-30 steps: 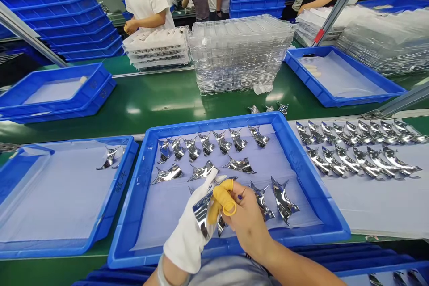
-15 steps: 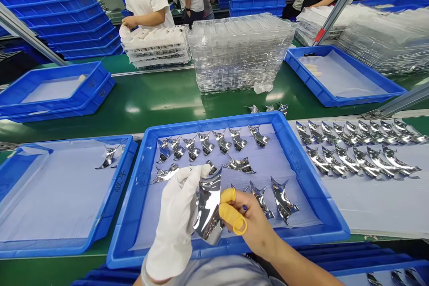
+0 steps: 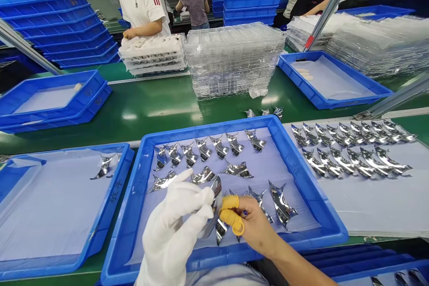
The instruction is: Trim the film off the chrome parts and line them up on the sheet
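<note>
My left hand (image 3: 176, 228), in a white glove, pinches a curved chrome part (image 3: 217, 196), which is turned nearly edge-on. My right hand (image 3: 250, 221) wears yellow finger cots on thumb and forefinger; their closed tips meet the part's right edge. A small dark blue tip (image 3: 245, 212) shows between the right fingers; the rest of it is hidden. Both hands are over a blue tray (image 3: 117, 228) lined with white sheet. Several similar chrome parts (image 3: 219, 147) lie in it in rows, some partly hidden behind my hands.
On the right, a white sheet (image 3: 372, 205) carries two rows of chrome parts (image 3: 355, 163). Another blue tray (image 3: 125, 174) stands left, with chrome parts in its corner. Beyond are stacked clear plastic trays (image 3: 234, 62), a blue tray (image 3: 335, 103), a metal post (image 3: 330, 13) and several people.
The chrome part has turned from showing its broad shiny face to nearly edge-on. My left fingers have shifted on it. The view has moved slightly.
</note>
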Action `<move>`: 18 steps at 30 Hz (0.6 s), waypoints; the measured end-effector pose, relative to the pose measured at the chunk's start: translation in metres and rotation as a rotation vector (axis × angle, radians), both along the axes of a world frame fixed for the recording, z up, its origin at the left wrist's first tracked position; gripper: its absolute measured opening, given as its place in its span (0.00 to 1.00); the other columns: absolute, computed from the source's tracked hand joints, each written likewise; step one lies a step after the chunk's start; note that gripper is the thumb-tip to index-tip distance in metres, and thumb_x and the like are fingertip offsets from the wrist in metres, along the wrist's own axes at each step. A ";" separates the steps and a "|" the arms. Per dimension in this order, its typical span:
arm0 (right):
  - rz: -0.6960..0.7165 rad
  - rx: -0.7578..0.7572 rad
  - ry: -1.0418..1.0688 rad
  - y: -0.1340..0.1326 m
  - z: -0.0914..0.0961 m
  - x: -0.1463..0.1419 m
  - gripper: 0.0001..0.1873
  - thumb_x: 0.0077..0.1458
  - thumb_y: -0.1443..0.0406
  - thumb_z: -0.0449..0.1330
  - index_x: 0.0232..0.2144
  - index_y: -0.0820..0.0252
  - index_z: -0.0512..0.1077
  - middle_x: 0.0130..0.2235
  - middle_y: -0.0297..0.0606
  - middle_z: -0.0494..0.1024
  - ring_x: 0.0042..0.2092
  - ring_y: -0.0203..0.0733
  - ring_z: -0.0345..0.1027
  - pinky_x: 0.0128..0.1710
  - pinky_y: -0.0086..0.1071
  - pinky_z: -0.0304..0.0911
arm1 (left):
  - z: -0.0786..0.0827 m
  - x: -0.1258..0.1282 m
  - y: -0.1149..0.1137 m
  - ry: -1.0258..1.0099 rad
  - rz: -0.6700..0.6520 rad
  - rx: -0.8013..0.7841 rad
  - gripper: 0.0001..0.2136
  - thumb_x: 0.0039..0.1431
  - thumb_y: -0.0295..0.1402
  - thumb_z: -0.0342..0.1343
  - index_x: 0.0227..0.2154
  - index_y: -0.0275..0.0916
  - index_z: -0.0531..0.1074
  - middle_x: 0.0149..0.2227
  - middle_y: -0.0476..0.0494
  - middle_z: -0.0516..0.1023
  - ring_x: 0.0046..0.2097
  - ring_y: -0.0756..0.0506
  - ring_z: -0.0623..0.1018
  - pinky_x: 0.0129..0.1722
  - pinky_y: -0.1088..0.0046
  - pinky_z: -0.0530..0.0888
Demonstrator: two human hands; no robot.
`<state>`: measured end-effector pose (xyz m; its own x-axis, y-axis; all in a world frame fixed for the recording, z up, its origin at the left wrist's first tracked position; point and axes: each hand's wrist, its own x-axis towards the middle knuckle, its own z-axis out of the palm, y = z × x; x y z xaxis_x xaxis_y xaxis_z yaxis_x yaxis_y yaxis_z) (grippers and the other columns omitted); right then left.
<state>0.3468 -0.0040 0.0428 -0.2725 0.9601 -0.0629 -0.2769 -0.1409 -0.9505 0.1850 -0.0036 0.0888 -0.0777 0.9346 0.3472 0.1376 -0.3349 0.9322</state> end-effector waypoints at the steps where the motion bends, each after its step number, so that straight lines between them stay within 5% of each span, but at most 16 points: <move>1: -0.007 0.016 -0.013 0.000 0.000 0.001 0.24 0.58 0.50 0.69 0.20 0.57 0.69 0.22 0.28 0.61 0.25 0.34 0.48 0.26 0.32 0.49 | 0.000 0.000 -0.001 0.005 0.004 0.007 0.10 0.62 0.32 0.66 0.42 0.58 0.84 0.33 0.54 0.85 0.41 0.44 0.82 0.66 0.48 0.66; 8: -0.115 0.252 -0.202 -0.005 0.006 0.003 0.15 0.63 0.59 0.67 0.24 0.54 0.77 0.23 0.31 0.69 0.27 0.39 0.58 0.30 0.34 0.58 | -0.007 -0.003 0.003 -0.007 0.095 -0.217 0.06 0.65 0.37 0.63 0.41 0.53 0.84 0.45 0.52 0.87 0.53 0.41 0.81 0.67 0.51 0.67; 14: -0.033 0.393 -0.443 -0.008 -0.003 0.022 0.12 0.69 0.61 0.61 0.33 0.54 0.81 0.33 0.39 0.81 0.32 0.43 0.71 0.32 0.34 0.63 | -0.009 -0.013 0.013 0.153 0.119 -0.365 0.13 0.67 0.46 0.58 0.45 0.49 0.84 0.49 0.47 0.86 0.54 0.39 0.81 0.69 0.51 0.63; 18: -0.023 0.487 -0.893 0.005 -0.017 0.066 0.09 0.70 0.65 0.60 0.37 0.56 0.79 0.36 0.39 0.83 0.35 0.43 0.75 0.34 0.33 0.67 | -0.013 -0.039 0.026 0.269 0.152 -0.533 0.20 0.62 0.54 0.60 0.45 0.46 0.84 0.50 0.43 0.86 0.59 0.34 0.79 0.69 0.49 0.65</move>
